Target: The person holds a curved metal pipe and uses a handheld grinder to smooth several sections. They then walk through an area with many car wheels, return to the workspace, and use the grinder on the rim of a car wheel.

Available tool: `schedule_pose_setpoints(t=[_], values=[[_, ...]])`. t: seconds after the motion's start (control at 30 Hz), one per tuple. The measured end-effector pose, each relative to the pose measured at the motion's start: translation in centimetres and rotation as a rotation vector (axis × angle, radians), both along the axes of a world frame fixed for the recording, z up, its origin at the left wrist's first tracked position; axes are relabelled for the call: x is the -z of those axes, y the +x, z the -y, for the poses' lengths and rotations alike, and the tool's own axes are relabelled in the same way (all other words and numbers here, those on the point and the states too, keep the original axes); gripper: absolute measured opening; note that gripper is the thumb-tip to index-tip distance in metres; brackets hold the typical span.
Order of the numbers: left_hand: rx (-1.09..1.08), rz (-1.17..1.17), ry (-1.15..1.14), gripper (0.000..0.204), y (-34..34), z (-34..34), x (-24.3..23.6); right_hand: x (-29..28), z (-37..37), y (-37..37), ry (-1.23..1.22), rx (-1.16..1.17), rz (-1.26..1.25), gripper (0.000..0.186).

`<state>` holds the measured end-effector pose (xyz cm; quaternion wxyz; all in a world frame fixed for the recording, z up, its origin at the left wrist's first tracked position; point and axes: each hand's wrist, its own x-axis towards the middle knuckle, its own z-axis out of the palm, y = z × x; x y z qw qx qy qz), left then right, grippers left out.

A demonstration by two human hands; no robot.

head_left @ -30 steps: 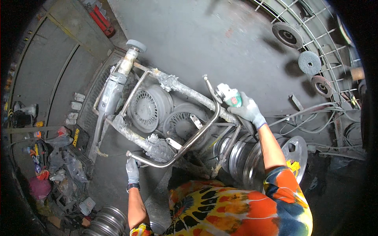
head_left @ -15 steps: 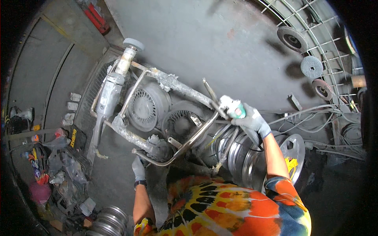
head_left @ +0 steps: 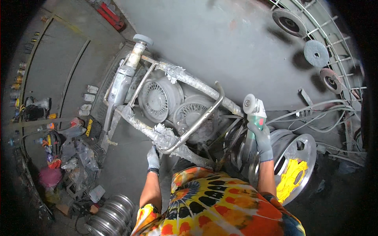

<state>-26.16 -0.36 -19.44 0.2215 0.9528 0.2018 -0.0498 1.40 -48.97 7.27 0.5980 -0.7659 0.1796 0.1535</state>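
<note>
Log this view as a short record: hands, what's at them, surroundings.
left hand: gloved, at the lower end of a bent metal tube; exact grip unclear
right hand: gloved, holding a green-and-white angle grinder, disc end upward in view
under tube: crusted metal frame
beyond frame's near bar: grey slotted wheel
frame left: long grey tool with round disc
right: silver wheel, yellow cloth-like item inside

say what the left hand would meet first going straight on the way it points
Past the bent tube beside it, the left hand would probably meet the crusted lower rail first, though depth is unclear.
</note>
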Motion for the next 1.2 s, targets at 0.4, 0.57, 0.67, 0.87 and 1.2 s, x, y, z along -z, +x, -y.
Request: schedule_pose_setpoints(t=[0.4,0.57,0.67,0.87,1.2], values=[[0.021,0.227,-0.344,0.067,20.3,12.1,-22.5,0.1,3.8,-5.8,0.163,0.049,-0.068,0.038],[0.249,-0.454,-0.228,0.08,27.6,15.8,-20.6,-1.8,3.3,-8.1,0.237,0.109,0.061,0.035],[0.132,-0.647,-0.238,0.074,29.1,16.0,-19.2,-2.2,4.1,-9.6,0.28,0.135,0.028,0.035],[0.109,-0.385,-0.099,0.061,27.6,17.0,-19.8,-1.4,5.5,-12.1,0.358,0.173,0.071,0.036],[-0.011,-0.005,-0.216,0.049,19.0,16.3,-25.7,-3.0,7.8,-13.3,0.433,0.173,0.055,0.034]])
